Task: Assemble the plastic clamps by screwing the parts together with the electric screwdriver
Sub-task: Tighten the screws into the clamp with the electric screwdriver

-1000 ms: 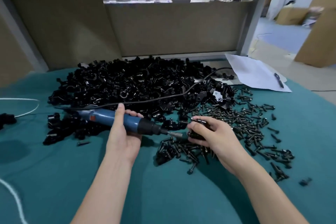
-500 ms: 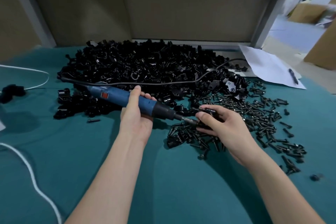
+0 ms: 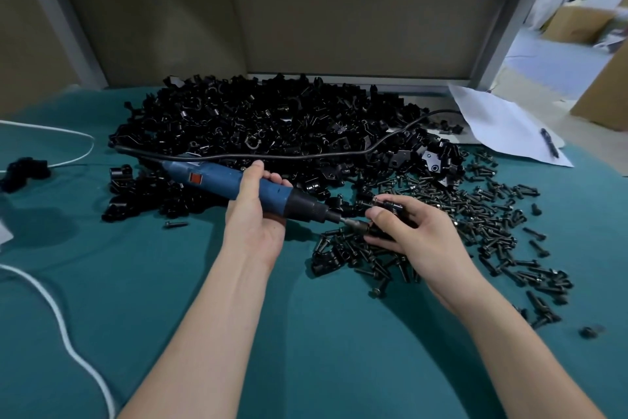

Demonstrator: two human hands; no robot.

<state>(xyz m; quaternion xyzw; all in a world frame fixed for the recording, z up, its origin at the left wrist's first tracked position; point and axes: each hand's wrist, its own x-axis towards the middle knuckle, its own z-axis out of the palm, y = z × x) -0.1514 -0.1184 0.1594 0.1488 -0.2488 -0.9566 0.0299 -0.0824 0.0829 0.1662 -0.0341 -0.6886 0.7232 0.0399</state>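
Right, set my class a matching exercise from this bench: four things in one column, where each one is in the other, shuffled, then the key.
Things
1. screwdriver
2. pen
3. screws
4. clamp pile

Places
A. on the paper
B. heaped at the back, by the panel
C. in the left hand
D. spread over the right of the cloth

Pairs: 1-C, 2-A, 3-D, 4-B
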